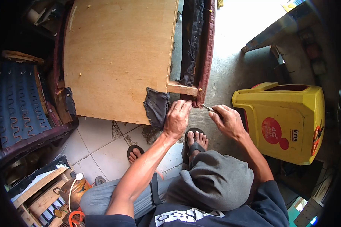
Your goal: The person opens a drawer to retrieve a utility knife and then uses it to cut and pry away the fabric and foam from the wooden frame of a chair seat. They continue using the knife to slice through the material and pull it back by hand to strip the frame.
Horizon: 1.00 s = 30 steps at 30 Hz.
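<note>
My left hand [177, 119] is closed at the lower corner of an upturned furniture frame, its fingertips pinching the maroon upholstery cover [206, 72]. Close by on the right, my right hand [228, 122] wraps round a slim screwdriver-like tool [207, 108]. The tool's metal end points left and meets the bunched maroon cover at the corner; its exact tip is hard to make out. A large plywood panel [119, 56] covers most of the frame. Torn black cloth [157, 106] hangs at the panel's corner beside my left hand. A wooden crosspiece [182, 89] lies just above my fingers.
A yellow plastic container [284, 121] stands on the right. On the left is another frame with wavy springs [22, 102] over blue cloth. Wooden slats [41, 193] and an orange-brown container [74, 191] sit at lower left. White tiles [102, 151] meet grey concrete below.
</note>
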### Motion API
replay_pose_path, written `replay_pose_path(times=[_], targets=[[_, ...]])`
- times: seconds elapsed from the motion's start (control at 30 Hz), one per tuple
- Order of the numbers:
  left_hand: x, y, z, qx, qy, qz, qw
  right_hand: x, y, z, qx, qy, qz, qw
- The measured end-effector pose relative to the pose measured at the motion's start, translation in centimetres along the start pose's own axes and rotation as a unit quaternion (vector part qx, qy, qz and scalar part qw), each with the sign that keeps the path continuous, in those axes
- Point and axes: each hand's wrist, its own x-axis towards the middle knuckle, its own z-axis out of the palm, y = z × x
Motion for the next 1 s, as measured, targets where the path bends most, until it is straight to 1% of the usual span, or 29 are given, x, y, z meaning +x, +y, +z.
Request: replay_pose_path(times=[0.07, 0.13, 0.27, 0.4, 0.47, 0.57, 0.63, 0.67, 0.73, 0.77, 0.8, 0.83, 0.9, 0.97, 1.0], targets=[[-0.4, -0.1, 0.4, -0.003, 0.017, -0.011, 1.000, 0.2, 0.4, -0.2, -0.007, -0.011, -0.006, 1.000], [-0.6, -0.6, 1.2, -0.013, 0.032, -0.020, 0.999, 1.0, 0.9, -0.7, 0.011, -0.051, -0.034, 0.998], [-1.2, -0.9, 2.4, -0.045, 0.071, -0.043, 0.996, 1.7, 1.5, -0.8, 0.009, -0.060, -0.051, 0.997], [-1.4, -0.9, 2.5, -0.064, 0.076, -0.064, 0.993, 2.0, 1.2, -1.3, 0.021, -0.073, -0.036, 0.997], [-1.7, -0.7, 3.0, -0.104, 0.083, -0.109, 0.985, 1.9, 1.4, -1.1, 0.034, -0.079, -0.020, 0.996], [-1.9, -0.5, 3.5, -0.123, 0.095, -0.134, 0.979, 2.7, 2.1, -0.6, 0.056, -0.090, -0.020, 0.994], [-2.2, -0.4, 3.8, -0.150, 0.096, -0.162, 0.971, 2.7, 2.5, 0.0, 0.013, -0.067, -0.070, 0.995], [-2.1, -0.4, 4.1, -0.176, 0.100, -0.183, 0.962, 2.4, 2.6, 0.1, 0.012, -0.072, -0.068, 0.995], [-2.0, -1.4, 5.1, -0.200, 0.113, -0.189, 0.955, 2.6, 2.7, 0.4, -0.002, -0.025, -0.108, 0.994], [-2.6, -1.5, 5.4, -0.223, 0.116, -0.197, 0.948, 2.8, 3.1, 0.6, 0.002, -0.030, -0.105, 0.994], [-2.7, -1.4, 5.4, -0.258, 0.105, -0.218, 0.935, 3.2, 4.0, 0.6, 0.060, -0.081, -0.067, 0.993], [-2.9, -1.4, 5.4, -0.258, 0.101, -0.217, 0.936, 3.5, 4.7, 0.8, 0.117, -0.126, -0.032, 0.985], [-2.5, -1.4, 5.4, -0.258, 0.100, -0.235, 0.932, 3.4, 5.0, 1.9, 0.122, -0.054, -0.100, 0.986], [-2.5, -1.4, 5.5, -0.268, 0.103, -0.235, 0.929, 4.3, 5.2, 2.8, 0.128, -0.051, -0.126, 0.983], [-2.6, -1.4, 5.7, -0.267, 0.106, -0.233, 0.929, 4.7, 6.0, 3.2, 0.144, -0.075, -0.117, 0.980]])
